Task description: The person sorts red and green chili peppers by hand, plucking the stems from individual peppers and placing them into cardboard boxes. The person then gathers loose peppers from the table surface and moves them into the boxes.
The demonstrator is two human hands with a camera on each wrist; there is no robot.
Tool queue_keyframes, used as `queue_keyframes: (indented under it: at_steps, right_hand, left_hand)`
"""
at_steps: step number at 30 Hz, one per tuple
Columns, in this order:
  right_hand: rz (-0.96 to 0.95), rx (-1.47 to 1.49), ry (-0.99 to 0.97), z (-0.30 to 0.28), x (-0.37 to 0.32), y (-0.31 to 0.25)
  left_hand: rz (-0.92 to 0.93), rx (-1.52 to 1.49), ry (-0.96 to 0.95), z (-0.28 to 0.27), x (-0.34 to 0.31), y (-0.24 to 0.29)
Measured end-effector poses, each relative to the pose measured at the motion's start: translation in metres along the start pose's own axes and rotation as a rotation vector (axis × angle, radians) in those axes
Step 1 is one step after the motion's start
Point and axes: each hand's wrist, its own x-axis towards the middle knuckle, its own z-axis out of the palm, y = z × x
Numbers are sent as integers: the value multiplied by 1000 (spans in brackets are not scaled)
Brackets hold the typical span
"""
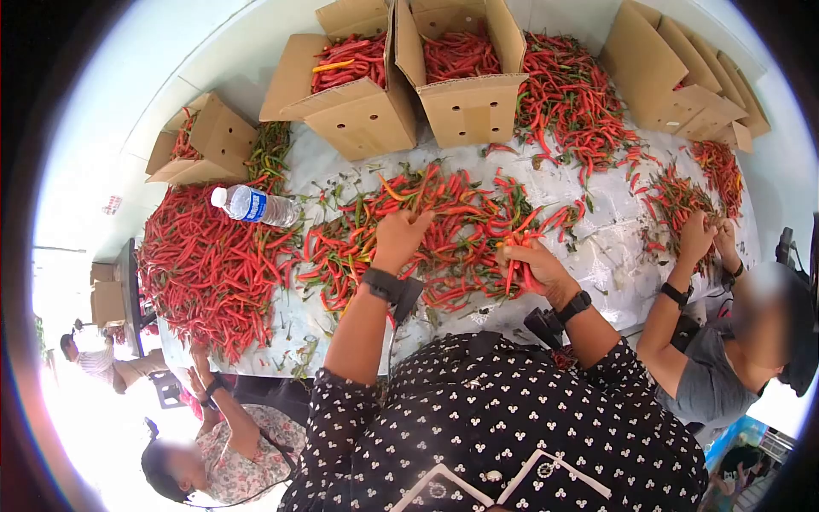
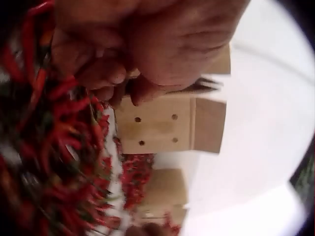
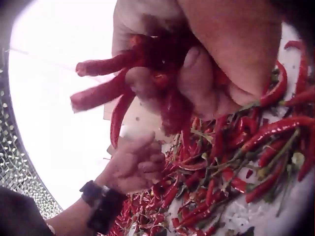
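Note:
My right hand (image 1: 546, 269) grips several red chilies (image 3: 101, 93), whose ends stick out past the curled fingers in the right wrist view. Thumb and fingers of my left hand (image 1: 401, 239) pinch together just above the middle chili pile (image 1: 341, 264). In the left wrist view thin dark stems (image 2: 204, 86) show at that left hand, partly hidden behind the thumb. Red and green chilies with loose stems lie under both hands on the white-covered table (image 1: 597, 264).
A large red chili heap (image 1: 213, 273) lies at the left beside a water bottle (image 1: 256, 207). Cardboard boxes (image 1: 469, 111) line the back, with another chili heap (image 1: 567, 102) next to them. One person (image 1: 725, 350) works at the right, another (image 1: 230, 452) at the left.

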Motion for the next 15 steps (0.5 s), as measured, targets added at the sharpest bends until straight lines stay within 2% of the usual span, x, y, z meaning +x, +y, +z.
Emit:
queue_keyframes:
  at_steps: [4, 6, 7, 9, 10, 12, 13, 15]
  right_hand:
    - [26, -55, 117, 16, -1, -1]
    - [30, -74, 159, 24, -1, -2]
    - [26, -71, 163, 24, 0, 0]
    - [17, -65, 192, 25, 4, 3]
    - [17, -64, 193, 28, 5, 2]
    - [-49, -42, 182, 38, 6, -2]
    - [-48, -44, 178, 39, 9, 0]
    - [-22, -142, 207, 42, 15, 3]
  left_hand:
    - [49, 107, 17, 24, 14, -5]
    - [72, -208, 30, 30, 14, -4]
    - [76, -208, 26, 22, 11, 7]
    - [-165, -613, -243, 7, -2, 24]
    - [-165, -612, -244, 5, -6, 28]
    - [-192, -854, -355, 3, -15, 32]
    - [-193, -854, -350, 2, -18, 34]
    - [-252, -970, -530, 1, -27, 40]
